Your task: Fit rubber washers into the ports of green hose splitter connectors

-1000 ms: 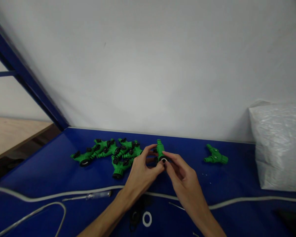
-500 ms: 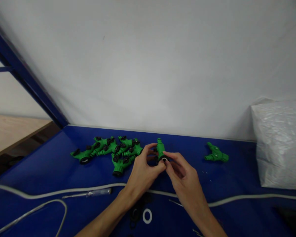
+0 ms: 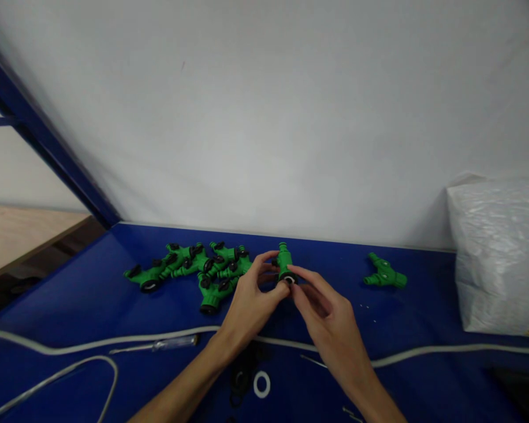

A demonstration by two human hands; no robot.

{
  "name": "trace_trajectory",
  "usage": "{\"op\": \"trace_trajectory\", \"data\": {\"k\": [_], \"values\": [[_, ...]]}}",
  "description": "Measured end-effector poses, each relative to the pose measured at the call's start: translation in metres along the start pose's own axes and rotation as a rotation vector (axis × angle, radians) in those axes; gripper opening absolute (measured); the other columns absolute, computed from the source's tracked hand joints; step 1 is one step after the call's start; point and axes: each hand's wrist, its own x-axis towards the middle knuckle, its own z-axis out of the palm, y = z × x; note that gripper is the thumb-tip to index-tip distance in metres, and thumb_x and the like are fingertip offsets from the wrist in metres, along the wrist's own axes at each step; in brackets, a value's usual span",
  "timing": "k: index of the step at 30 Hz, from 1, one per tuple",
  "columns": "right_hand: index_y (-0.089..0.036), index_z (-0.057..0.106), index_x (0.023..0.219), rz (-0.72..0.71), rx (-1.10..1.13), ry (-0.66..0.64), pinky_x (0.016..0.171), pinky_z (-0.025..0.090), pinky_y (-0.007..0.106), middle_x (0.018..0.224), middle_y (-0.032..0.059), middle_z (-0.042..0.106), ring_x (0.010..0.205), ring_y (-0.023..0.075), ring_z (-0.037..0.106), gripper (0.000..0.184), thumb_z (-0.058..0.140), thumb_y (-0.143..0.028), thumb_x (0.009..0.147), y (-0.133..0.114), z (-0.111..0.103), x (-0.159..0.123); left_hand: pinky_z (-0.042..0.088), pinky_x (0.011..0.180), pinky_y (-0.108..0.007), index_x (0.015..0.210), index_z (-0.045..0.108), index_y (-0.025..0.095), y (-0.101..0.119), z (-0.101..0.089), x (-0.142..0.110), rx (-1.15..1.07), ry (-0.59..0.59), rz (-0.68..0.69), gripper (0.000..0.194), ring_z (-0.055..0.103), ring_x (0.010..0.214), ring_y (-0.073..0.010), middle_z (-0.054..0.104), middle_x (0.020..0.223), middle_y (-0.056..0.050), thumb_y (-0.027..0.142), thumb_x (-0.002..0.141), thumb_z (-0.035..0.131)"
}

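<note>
Left hand (image 3: 250, 296) and right hand (image 3: 335, 317) gripping valve (image 3: 284, 259); cable (image 3: 286, 342) under arms (image 3: 198, 368). From valve: pile (image 3: 196, 264) 9 o'clock, bag (image 3: 502, 264) 3.

wall (image 3: 264, 117) across upper frame, behind table (image 3: 326, 276); sloping post (image 3: 48, 129) at upper left. on table: hose-splitter cluster (image 3: 196, 261) left of centre, toward back edge; single hose splitter (image 3: 385, 277) right of centre; package (image 3: 502, 258) at right edge. held hose splitter (image 3: 284, 261) mid-frame, between left hand (image 3: 249, 299) and right hand (image 3: 330, 311). cable (image 3: 48, 351) crosses table side to side, under forearms (image 3: 198, 370). screwdriver (image 3: 174, 342) just before cable, lower left; looped cord (image 3: 70, 374) farther left. ring washer (image 3: 255, 385) bottom centre, between forearms.
</note>
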Motion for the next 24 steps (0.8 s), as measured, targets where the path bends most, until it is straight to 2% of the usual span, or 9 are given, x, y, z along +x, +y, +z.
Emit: {"op": "trace_trajectory", "data": {"k": [11, 20, 24], "values": [[-0.023, 0.072, 0.120, 0.057, 0.139, -0.013, 0.097, 0.058, 0.038, 0.117, 0.0082, 0.075, 0.099, 0.0235, 0.075, 0.036, 0.070, -0.041, 0.089, -0.0091, -0.0039, 0.0021, 0.059, 0.087, -0.036, 0.136, 0.057, 0.021, -0.0020, -0.0077, 0.0038, -0.039, -0.062, -0.005, 0.056, 0.070, 0.101, -0.0238, 0.069, 0.111, -0.009, 0.037, 0.084, 0.068], [-0.025, 0.072, 0.120, 0.085, 0.168, -0.010, 0.095, 0.060, 0.036, 0.119, 0.0058, 0.075, 0.097, 0.0221, 0.075, 0.036, 0.071, -0.042, 0.088, -0.0090, -0.0050, 0.0024, 0.057, 0.093, -0.039, 0.137, 0.058, 0.024, -0.0040, -0.0072, 0.0023, -0.052, -0.069, 0.007, 0.058, 0.069, 0.105, -0.0236, 0.069, 0.114, -0.009, 0.045, 0.085, 0.071], [-0.024, 0.072, 0.120, 0.072, 0.151, -0.012, 0.095, 0.060, 0.036, 0.121, 0.0071, 0.074, 0.096, 0.0224, 0.076, 0.037, 0.071, -0.043, 0.088, -0.0108, -0.0044, 0.0024, 0.058, 0.091, -0.038, 0.138, 0.057, 0.023, -0.0016, -0.0070, 0.0024, -0.061, -0.077, 0.005, 0.059, 0.069, 0.105, -0.0240, 0.069, 0.115, -0.009, 0.045, 0.085, 0.071]]}}
